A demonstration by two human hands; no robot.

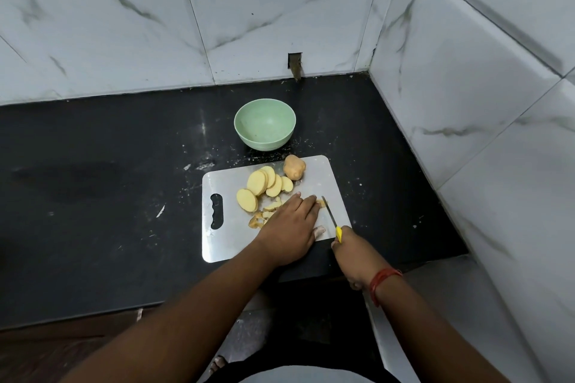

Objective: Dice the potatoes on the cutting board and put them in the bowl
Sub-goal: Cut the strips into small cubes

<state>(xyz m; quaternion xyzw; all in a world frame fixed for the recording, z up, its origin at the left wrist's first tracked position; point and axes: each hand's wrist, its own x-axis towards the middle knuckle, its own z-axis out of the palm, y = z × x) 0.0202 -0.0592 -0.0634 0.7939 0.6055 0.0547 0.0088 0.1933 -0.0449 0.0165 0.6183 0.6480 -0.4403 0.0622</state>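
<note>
Black counter (109,165), marble-tiled corner; left hand (289,227) flat, right hand (351,253) gripping knife (331,218).

We see a pale green bowl (264,124) beyond our fingertips on the black, white-flecked counter (93,149). Under our left hand (287,232) lies a silvery grey cutting board (214,246). Pale yellow potato slices (264,185) sit just past the left fingers (303,200), with a tan-skinned whole potato (294,167) further on. Our right hand (354,253) grips a knife (331,218) with a yellow handle; a red thread bracelet (381,283) circles that wrist. White tiles (249,19) carry grey-green marble veins.
</note>
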